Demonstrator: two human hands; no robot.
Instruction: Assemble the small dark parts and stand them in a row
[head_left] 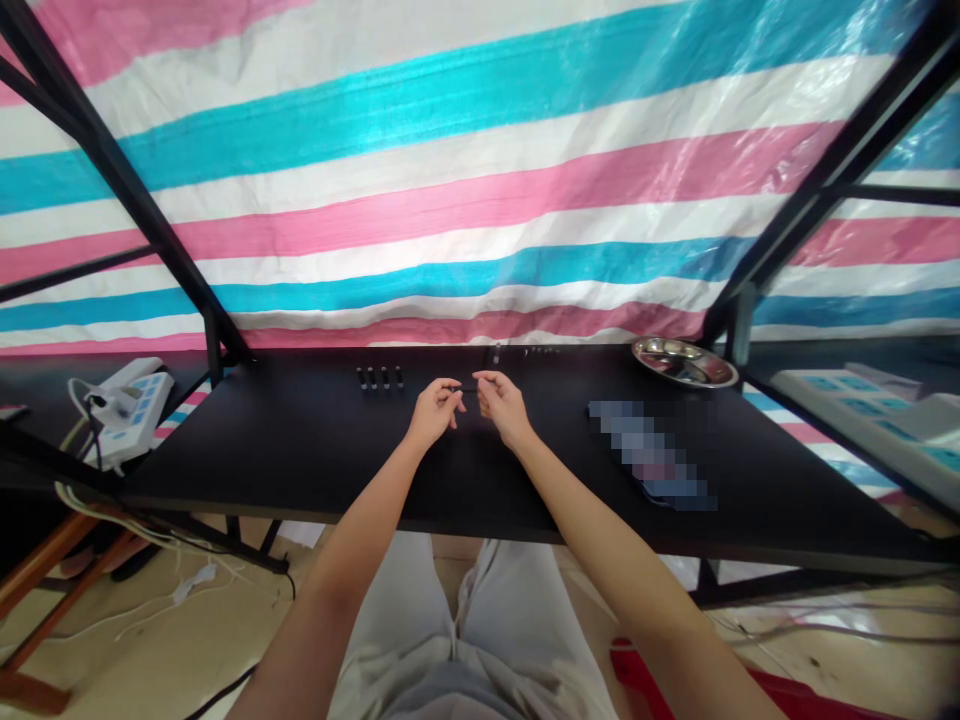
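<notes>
My left hand [437,412] and my right hand [502,408] are raised just over the middle of the black table, fingertips facing each other a short gap apart. Both are closed in a pinch. Between them runs a thin dark rod-like piece [468,389], with an end at each hand's fingers; against the black tabletop its kind does not show. To the left of my left hand, several small black cylinders with pale ends [380,378] stand in a row. Beyond my right hand are a small pale, shiny piece [496,352] and a line of tiny bits [541,351].
A round metal divided plate [684,362] is at the back right of the black table [300,450]. Nearer lies a blurred bluish item [652,455]. White power strips [139,415] sit on the left-hand table. Black metal frames rise at both sides before a striped sheet [450,180].
</notes>
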